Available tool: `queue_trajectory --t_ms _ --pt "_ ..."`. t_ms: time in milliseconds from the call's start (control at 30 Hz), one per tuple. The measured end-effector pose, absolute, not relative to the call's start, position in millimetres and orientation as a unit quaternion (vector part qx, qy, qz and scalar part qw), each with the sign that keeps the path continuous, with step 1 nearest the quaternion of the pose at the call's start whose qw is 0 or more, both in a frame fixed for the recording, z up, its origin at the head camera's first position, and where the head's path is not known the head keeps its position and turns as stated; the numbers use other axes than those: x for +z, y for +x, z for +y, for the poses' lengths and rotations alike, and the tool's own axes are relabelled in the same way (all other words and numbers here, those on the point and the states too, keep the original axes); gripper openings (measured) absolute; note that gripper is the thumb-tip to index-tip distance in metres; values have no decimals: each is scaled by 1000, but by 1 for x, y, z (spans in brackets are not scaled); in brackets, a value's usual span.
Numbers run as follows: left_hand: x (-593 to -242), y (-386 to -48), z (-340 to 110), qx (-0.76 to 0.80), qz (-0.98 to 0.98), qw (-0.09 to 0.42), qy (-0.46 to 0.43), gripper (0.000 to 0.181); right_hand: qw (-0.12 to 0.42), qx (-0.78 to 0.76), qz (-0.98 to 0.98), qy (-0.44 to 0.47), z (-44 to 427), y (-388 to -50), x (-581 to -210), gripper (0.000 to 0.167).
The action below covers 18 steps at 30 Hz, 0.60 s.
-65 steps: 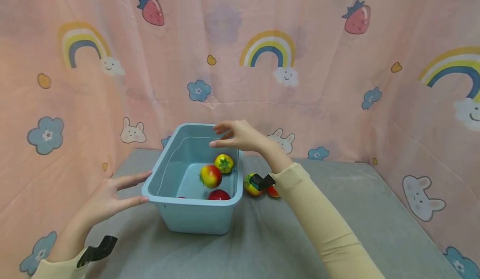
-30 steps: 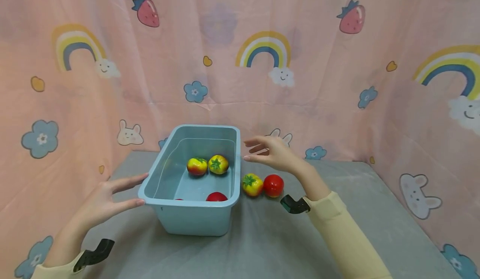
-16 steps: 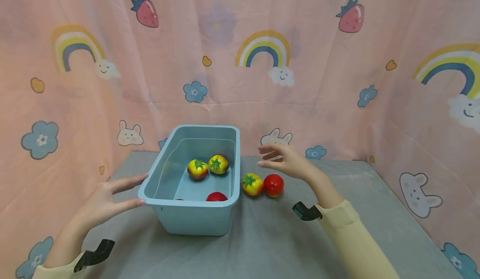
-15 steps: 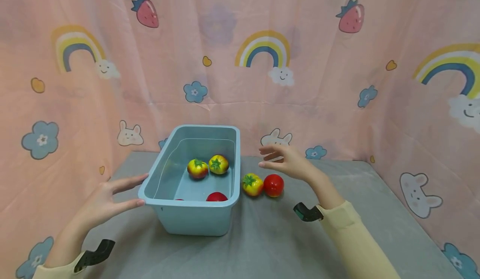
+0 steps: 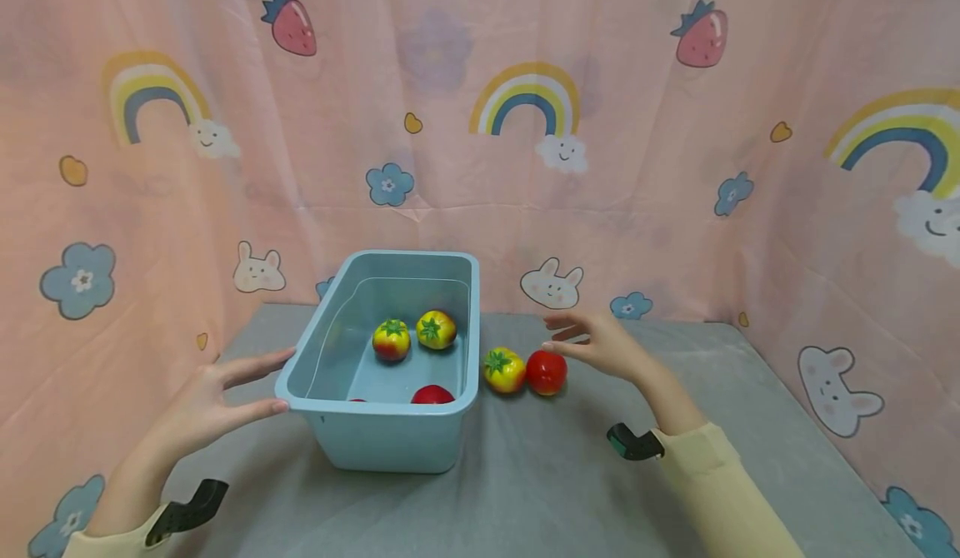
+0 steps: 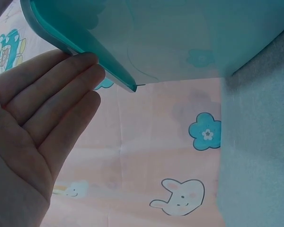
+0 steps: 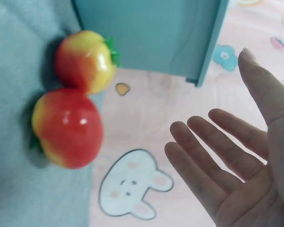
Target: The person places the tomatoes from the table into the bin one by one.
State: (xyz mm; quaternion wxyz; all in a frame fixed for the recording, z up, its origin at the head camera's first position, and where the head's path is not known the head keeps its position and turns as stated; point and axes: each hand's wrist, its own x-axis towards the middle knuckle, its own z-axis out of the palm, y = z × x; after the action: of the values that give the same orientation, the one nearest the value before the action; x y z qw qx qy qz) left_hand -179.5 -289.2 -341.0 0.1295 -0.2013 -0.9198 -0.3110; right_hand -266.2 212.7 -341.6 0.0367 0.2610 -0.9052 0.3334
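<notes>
My left hand [image 5: 204, 406] touches the left rim of a light blue plastic bin [image 5: 390, 440]; in the left wrist view its fingers [image 6: 61, 87] lie straight against the rim. Two yellow-red toy tomatoes with green tops, a left one [image 5: 392, 341] and a right one [image 5: 437, 330], lie inside. Nearer the front wall a red one [image 5: 432, 395] shows partly, beside a sliver of something red. My right hand [image 5: 603, 346] hovers with relaxed fingers and holds nothing, just above a red toy tomato [image 5: 546, 374] outside the bin. That one sits against a yellow-red toy tomato [image 5: 505, 371].
Grey cloth [image 5: 540, 483] covers the table under the bin. A pink printed curtain [image 5: 637, 208] hangs behind and at both sides. Black camera mounts stick out at both wrists, the left mount [image 5: 187, 510] and the right mount [image 5: 633, 443].
My right hand released a yellow-red toy tomato into the bin, then moved right and down to above the red one outside. The dropped tomato rolled left and settled. My left hand stayed on the rim.
</notes>
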Motion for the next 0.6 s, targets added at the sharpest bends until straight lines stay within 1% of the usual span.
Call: queue_trajectory --t_ms 233,600 --pt "-340 -180 -288 -312 -920 126 -203 58 22 325 -919 223 224 -266 -360 52" --pt "-340 -180 -289 -308 -922 126 -200 58 11 343 -918 200 233 -269 -384 52"
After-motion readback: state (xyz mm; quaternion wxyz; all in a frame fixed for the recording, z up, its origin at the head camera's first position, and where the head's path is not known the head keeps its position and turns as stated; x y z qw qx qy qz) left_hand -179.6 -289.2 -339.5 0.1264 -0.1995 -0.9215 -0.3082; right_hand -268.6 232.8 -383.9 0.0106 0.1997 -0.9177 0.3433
